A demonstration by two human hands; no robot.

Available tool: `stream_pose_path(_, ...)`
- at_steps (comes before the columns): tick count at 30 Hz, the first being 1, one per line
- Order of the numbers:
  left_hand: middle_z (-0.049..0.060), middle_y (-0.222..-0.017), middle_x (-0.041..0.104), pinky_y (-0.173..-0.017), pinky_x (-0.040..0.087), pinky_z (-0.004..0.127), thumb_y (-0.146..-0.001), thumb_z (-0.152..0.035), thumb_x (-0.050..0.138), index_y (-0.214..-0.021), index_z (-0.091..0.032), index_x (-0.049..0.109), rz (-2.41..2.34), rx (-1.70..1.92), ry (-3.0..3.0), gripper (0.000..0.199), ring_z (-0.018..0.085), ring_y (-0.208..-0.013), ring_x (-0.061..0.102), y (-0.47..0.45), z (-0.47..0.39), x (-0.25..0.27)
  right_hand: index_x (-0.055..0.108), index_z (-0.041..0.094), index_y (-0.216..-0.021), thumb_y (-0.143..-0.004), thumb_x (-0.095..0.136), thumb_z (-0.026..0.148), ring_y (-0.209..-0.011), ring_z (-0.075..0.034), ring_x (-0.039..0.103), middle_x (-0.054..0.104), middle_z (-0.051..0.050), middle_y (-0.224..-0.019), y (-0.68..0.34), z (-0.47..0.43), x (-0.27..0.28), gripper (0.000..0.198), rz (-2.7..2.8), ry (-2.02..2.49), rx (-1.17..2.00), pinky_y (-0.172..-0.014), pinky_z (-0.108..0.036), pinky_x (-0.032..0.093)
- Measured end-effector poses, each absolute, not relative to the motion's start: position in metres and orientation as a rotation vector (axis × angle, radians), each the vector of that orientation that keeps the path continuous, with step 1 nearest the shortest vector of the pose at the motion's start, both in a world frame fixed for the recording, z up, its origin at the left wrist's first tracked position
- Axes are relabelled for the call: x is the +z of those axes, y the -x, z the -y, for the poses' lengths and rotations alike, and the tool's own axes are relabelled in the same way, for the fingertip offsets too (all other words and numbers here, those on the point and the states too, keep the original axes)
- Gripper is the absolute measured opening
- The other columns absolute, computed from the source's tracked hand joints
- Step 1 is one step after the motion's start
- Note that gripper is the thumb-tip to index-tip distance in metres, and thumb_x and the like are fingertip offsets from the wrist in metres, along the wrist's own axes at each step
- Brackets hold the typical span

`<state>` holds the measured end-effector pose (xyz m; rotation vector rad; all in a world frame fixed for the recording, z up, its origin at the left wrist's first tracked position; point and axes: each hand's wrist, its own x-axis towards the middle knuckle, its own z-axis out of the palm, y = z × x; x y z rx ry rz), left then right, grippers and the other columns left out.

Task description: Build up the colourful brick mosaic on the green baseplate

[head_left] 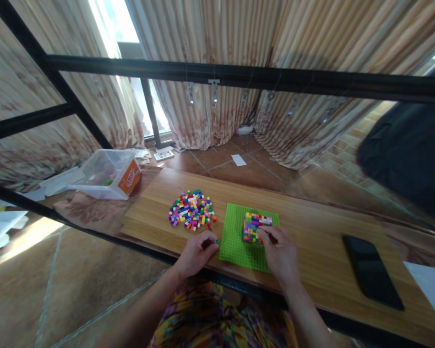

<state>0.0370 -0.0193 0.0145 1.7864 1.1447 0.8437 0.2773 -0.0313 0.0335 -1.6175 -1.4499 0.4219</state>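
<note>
My left hand (199, 252) is closed in a pinch on a small green brick (217, 241), just beside the left edge of a green baseplate (235, 256). On that plate stands a multicoloured block of toy bricks (251, 223), built several layers high. My right hand (280, 251) is over the block's right side, thumb and fingers pressed together at its top. Whether a brick is between those fingertips is hidden. Beyond my left hand lies a loose pile of small coloured bricks (191, 210), with a red brick (209, 225) at its near edge.
A black phone (372, 270) lies on the wooden table (315, 241) to the right, near a white paper (429, 285). To the left sits a clear plastic box (104, 179) with an orange label. A black metal bar (239, 72) crosses ahead, before striped curtains (217, 38).
</note>
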Motion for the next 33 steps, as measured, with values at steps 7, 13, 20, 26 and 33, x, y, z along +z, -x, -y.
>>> stream_pose_path(7, 0.000, -0.076, 0.059, -0.069, 0.042, 0.024, -0.087, -0.023, 0.054, -0.082, -0.017, 0.059, -1.140, 0.850, -1.767, 0.009, 0.014, -0.072, 0.054, -0.039, 0.020, 0.015, 0.071, 0.020, -0.088, -0.088, 0.050, 0.042, -0.089, -0.021, 0.062, 0.069, -0.008, -0.098, -0.272, 0.017, 0.031, 0.030, 1.598, 1.652, 0.312, -0.082, -0.035, 0.047)
stream_pose_path(13, 0.000, -0.076, 0.058, -0.069, 0.041, 0.024, -0.088, -0.022, 0.054, -0.083, -0.016, 0.058, -1.128, 0.861, -1.750, 0.009, 0.013, -0.073, 0.053, -0.039, 0.020, 0.012, 0.071, 0.019, -0.087, -0.092, 0.044, 0.041, -0.088, -0.022, 0.060, 0.069, -0.009, -0.091, -0.259, 0.010, 0.029, 0.035, 1.709, 1.735, 0.198, -0.083, -0.036, 0.044)
stream_pose_path(20, 0.000, -0.078, 0.059, -0.071, 0.041, 0.023, -0.089, -0.021, 0.054, -0.084, -0.017, 0.058, -1.117, 0.859, -1.748, 0.008, 0.013, -0.074, 0.054, -0.039, 0.021, 0.011, 0.071, 0.019, -0.085, -0.090, 0.047, 0.042, -0.085, -0.021, 0.059, 0.069, -0.009, -0.091, -0.259, 0.008, 0.021, 0.033, 1.672, 1.737, 0.140, -0.079, -0.035, 0.044)
stream_pose_path(26, 0.000, -0.077, 0.059, -0.071, 0.042, 0.023, -0.088, -0.020, 0.054, -0.082, -0.016, 0.058, -1.118, 0.862, -1.763, 0.009, 0.013, -0.073, 0.054, -0.041, 0.021, 0.016, 0.070, 0.019, -0.083, -0.090, 0.048, 0.044, -0.084, -0.022, 0.060, 0.069, -0.009, -0.088, -0.262, 0.006, 0.019, 0.035, 1.637, 1.727, 0.139, -0.079, -0.035, 0.043)
stream_pose_path(33, 0.000, -0.077, 0.060, -0.071, 0.042, 0.023, -0.087, -0.020, 0.055, -0.081, -0.016, 0.059, -1.136, 0.862, -1.777, 0.008, 0.013, -0.074, 0.055, -0.041, 0.021, 0.017, 0.069, 0.020, -0.082, -0.090, 0.047, 0.044, -0.083, -0.021, 0.060, 0.068, -0.008, -0.087, -0.264, 0.007, 0.018, 0.034, 1.661, 1.701, 0.136, -0.079, -0.035, 0.043)
